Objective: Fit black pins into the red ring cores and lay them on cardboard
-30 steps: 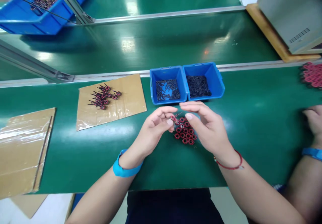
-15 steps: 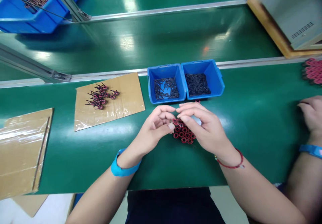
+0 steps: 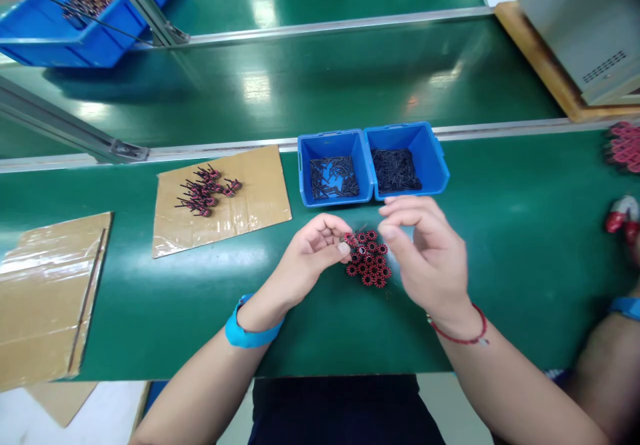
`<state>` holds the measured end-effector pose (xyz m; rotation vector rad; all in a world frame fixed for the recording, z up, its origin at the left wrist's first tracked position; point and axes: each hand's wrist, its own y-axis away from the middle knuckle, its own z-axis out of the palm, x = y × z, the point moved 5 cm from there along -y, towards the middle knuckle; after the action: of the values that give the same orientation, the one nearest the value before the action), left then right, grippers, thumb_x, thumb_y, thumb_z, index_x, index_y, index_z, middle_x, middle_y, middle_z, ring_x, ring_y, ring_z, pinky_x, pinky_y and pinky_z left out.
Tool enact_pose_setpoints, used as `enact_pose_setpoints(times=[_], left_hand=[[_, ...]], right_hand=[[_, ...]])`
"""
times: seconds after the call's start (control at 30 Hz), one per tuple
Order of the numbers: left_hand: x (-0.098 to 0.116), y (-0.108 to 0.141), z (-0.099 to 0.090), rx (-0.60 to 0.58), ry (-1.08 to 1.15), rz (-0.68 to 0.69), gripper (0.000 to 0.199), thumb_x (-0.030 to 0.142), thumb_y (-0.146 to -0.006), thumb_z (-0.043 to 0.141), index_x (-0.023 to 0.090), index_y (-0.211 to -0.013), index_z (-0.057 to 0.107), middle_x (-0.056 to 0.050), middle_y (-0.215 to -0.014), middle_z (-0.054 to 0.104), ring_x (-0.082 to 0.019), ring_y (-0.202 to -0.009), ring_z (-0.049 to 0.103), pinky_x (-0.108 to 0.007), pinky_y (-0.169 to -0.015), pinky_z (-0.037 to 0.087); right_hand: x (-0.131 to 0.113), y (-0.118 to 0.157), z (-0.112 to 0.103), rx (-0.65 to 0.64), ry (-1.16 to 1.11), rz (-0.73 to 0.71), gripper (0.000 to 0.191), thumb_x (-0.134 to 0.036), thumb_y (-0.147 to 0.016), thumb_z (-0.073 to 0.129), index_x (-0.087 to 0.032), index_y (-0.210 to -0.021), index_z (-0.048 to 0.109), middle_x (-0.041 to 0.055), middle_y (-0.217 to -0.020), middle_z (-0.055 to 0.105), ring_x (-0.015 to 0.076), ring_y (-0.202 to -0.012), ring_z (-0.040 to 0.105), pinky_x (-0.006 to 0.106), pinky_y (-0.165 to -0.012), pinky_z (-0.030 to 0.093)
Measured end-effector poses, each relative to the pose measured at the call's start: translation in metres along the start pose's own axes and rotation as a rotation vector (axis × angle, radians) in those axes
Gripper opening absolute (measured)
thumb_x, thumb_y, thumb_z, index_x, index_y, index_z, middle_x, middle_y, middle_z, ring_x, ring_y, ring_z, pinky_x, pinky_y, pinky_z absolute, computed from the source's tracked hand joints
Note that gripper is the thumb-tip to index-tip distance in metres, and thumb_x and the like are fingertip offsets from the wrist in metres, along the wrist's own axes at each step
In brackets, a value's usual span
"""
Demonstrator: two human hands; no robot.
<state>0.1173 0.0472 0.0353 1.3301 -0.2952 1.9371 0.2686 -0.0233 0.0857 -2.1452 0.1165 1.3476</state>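
Note:
Between the thumb and fingers of my left hand (image 3: 313, 248) is a small red-and-black wire-wound ring coil (image 3: 349, 239). Thin leads stick up near it. Just right of and below that coil, a cluster of similar ring coils (image 3: 369, 266) lies on the green table. My right hand (image 3: 425, 251) hovers to the right of the cluster, apart from my left hand. Its fingers are half curled, with a gap inside the curve of thumb and forefinger, and I see nothing in them. Beyond my hands, a blue bin (image 3: 336, 197) and a second blue bin (image 3: 440, 171) contain short black tubes.
Coils with black-sleeved leads (image 3: 205, 191) rest on a cardboard sheet (image 3: 260, 198) at left. Another cardboard sheet (image 3: 40, 298) lies farther left. At the right edge are a co-worker's arm (image 3: 610, 358), red-tipped pliers (image 3: 623, 213) and stacked coils (image 3: 625, 146). Metal rails (image 3: 340, 28) cross behind.
My right hand has drawn away to the right from my left hand, uncovering more of the coil cluster. The co-worker's hand has moved down, and the red-tipped pliers now show there.

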Motion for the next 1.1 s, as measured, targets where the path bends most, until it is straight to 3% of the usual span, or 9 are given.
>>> enact_pose_setpoints(times=[0.1,0.23,0.33,0.53,0.6,0.7,0.83,0.97,1.1], left_hand=[[-0.001,-0.001,-0.001,-0.011,0.055,-0.005,0.015,0.025,-0.086,0.072,0.018,-0.098,0.068,-0.002,-0.087,0.067,-0.011,-0.072,0.061,-0.025,-0.070,0.049],[-0.001,-0.002,0.001,-0.041,0.125,-0.032,0.016,0.025,-0.086,0.072,0.017,-0.100,0.069,-0.003,-0.086,0.069,-0.012,-0.072,0.063,-0.027,-0.071,0.050],[-0.002,-0.001,0.004,-0.059,0.129,-0.055,0.017,0.025,-0.085,0.073,0.017,-0.100,0.070,-0.002,-0.081,0.067,-0.013,-0.071,0.064,-0.027,-0.072,0.050],[-0.006,-0.004,0.000,0.019,0.169,-0.102,0.013,0.020,-0.085,0.072,0.015,-0.095,0.065,-0.004,-0.084,0.071,-0.011,-0.066,0.063,-0.025,-0.066,0.049],[-0.006,-0.006,-0.001,0.037,0.216,-0.114,0.011,0.019,-0.084,0.071,0.014,-0.091,0.064,-0.005,-0.084,0.072,-0.011,-0.064,0.063,-0.025,-0.064,0.050],[-0.003,-0.007,-0.002,0.061,0.278,-0.108,0.011,0.020,-0.083,0.070,0.014,-0.090,0.064,-0.006,-0.083,0.073,-0.011,-0.063,0.064,-0.025,-0.064,0.051],[0.012,-0.009,-0.018,0.201,0.329,0.021,0.007,0.018,-0.081,0.068,0.014,-0.087,0.066,-0.004,-0.078,0.071,-0.010,-0.061,0.061,-0.022,-0.061,0.048],[0.030,-0.011,-0.043,0.394,0.390,0.182,0.001,0.015,-0.080,0.064,0.015,-0.081,0.064,-0.002,-0.072,0.068,-0.008,-0.059,0.057,-0.020,-0.060,0.045],[0.033,-0.013,-0.053,0.469,0.428,0.179,0.003,0.015,-0.081,0.061,0.015,-0.077,0.062,-0.002,-0.070,0.065,-0.008,-0.059,0.055,-0.020,-0.060,0.043]], right_hand=[[0.012,-0.001,-0.005,0.052,-0.072,0.132,0.009,-0.019,-0.091,0.064,-0.026,-0.087,0.068,0.0034,-0.098,0.068,0.0210,-0.102,0.064,0.043,-0.096,0.049],[0.019,0.001,0.013,-0.204,-0.137,0.244,0.009,-0.022,-0.089,0.067,-0.025,-0.096,0.070,0.0039,-0.106,0.070,0.0206,-0.104,0.064,0.041,-0.092,0.052],[0.015,0.003,0.018,-0.259,-0.098,0.213,0.006,-0.022,-0.091,0.065,-0.024,-0.087,0.069,0.0033,-0.104,0.070,0.0195,-0.103,0.065,0.040,-0.093,0.051],[0.008,-0.009,-0.010,-0.025,0.026,0.077,0.011,-0.017,-0.092,0.061,-0.024,-0.085,0.065,0.0032,-0.094,0.070,0.0199,-0.098,0.065,0.039,-0.091,0.050],[0.010,-0.022,-0.011,-0.015,0.097,0.060,0.011,-0.016,-0.092,0.061,-0.024,-0.085,0.065,0.0030,-0.091,0.069,0.0199,-0.092,0.065,0.038,-0.085,0.051],[0.015,-0.047,0.019,-0.316,0.295,-0.008,0.011,-0.014,-0.091,0.060,-0.021,-0.090,0.067,0.0046,-0.092,0.071,0.0210,-0.088,0.067,0.037,-0.081,0.053],[0.030,-0.074,0.080,-0.777,0.729,-0.095,0.022,-0.011,-0.093,0.054,-0.013,-0.110,0.068,0.0160,-0.118,0.069,0.0288,-0.109,0.066,0.040,-0.092,0.051],[0.043,-0.093,0.120,-0.908,0.818,-0.069,0.029,-0.009,-0.085,0.063,-0.007,-0.114,0.067,0.0230,-0.119,0.069,0.0336,-0.107,0.069,0.038,-0.086,0.053],[0.050,-0.098,0.131,-0.957,0.872,-0.005,0.028,-0.008,-0.084,0.059,-0.004,-0.110,0.069,0.0255,-0.109,0.074,0.0362,-0.101,0.072,0.039,-0.081,0.054]])
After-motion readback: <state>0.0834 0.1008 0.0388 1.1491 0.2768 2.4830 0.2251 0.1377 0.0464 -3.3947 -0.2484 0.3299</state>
